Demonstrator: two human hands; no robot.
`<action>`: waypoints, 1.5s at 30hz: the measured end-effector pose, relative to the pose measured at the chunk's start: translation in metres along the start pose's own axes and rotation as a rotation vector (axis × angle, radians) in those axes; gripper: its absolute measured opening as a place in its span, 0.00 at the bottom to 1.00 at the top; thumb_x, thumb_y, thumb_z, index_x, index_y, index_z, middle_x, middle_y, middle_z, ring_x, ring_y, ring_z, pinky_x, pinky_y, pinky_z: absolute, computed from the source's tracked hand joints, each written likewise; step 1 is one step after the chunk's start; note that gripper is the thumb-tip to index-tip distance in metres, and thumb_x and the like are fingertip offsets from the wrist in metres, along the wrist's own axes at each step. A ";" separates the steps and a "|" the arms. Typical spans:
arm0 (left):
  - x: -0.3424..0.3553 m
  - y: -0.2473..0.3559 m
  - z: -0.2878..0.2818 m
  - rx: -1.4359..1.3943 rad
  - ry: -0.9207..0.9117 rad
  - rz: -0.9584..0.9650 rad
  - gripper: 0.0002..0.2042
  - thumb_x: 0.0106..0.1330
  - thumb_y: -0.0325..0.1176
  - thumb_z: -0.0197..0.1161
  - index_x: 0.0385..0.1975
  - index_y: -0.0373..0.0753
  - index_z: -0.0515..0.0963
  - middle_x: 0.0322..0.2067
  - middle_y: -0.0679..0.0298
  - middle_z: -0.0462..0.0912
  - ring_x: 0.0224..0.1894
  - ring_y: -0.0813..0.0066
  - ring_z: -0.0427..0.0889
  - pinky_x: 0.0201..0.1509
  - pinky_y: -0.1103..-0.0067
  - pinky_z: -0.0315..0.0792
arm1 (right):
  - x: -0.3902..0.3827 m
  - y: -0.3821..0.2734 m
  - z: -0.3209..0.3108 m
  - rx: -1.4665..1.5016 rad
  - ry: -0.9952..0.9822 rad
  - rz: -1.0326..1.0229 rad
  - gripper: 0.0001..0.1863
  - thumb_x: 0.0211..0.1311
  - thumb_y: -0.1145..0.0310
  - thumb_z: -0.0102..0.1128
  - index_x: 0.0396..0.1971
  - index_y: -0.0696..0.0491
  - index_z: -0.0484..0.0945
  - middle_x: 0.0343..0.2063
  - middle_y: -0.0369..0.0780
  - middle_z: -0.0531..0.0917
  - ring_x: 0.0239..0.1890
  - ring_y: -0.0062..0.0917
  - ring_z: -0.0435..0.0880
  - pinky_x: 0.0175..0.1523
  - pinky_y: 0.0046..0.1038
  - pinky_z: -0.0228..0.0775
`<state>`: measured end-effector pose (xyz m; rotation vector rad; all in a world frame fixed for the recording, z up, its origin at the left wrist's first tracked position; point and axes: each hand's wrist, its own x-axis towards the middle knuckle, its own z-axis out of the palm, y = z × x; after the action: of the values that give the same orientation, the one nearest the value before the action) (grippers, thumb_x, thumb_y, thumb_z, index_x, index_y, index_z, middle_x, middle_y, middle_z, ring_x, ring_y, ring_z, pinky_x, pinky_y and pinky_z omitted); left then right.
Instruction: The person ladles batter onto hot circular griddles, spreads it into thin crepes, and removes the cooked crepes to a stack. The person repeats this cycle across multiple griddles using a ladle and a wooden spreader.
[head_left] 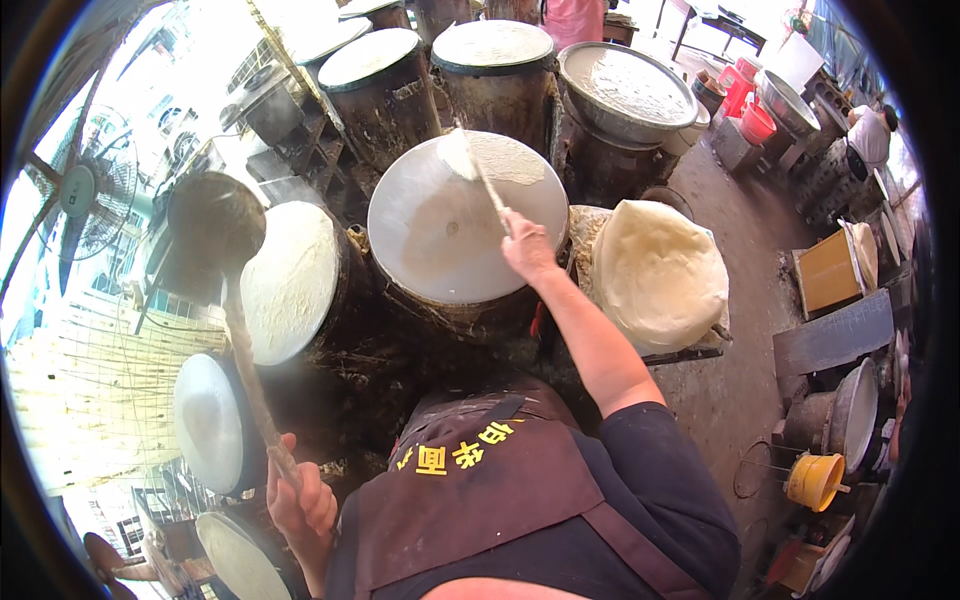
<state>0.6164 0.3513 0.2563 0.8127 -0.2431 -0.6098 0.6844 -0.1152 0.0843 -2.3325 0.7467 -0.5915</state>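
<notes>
My right hand (527, 250) grips the light handle of a spreading tool (460, 152), whose pale head rests on the back part of a round griddle (440, 240) atop a dark drum stove. A thin cream layer (515, 160) covers part of that surface. My left hand (300, 500) holds the long handle of a round, dark metal pan or scoop (210, 230), raised at the left. Behind it, another round griddle (285, 285) carries a cream sheet. To the right of the middle griddle sits a stack of thin pale rounds (660, 275).
More drum stoves (490, 90) and a wide metal pan (625, 90) stand behind; another griddle (210, 420) is lower left. A fan (80, 190) is far left. A concrete floor strip (750, 390) runs right, beside boards (830, 330), a yellow container (812, 482) and another person (870, 140).
</notes>
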 end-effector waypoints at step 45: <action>-0.014 -0.072 0.114 -0.026 0.322 0.141 0.26 0.75 0.41 0.48 0.68 0.38 0.52 0.16 0.71 0.58 0.09 0.88 0.53 0.06 0.87 0.54 | 0.093 0.080 -0.041 0.360 -0.527 -0.261 0.27 0.54 0.79 0.55 0.57 0.50 0.73 0.53 0.47 0.79 0.54 0.35 0.79 0.60 0.28 0.70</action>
<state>0.5262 0.2528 0.2802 0.8480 0.0025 -0.3423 0.7006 -0.2435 0.0809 -2.1132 0.0834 -0.1747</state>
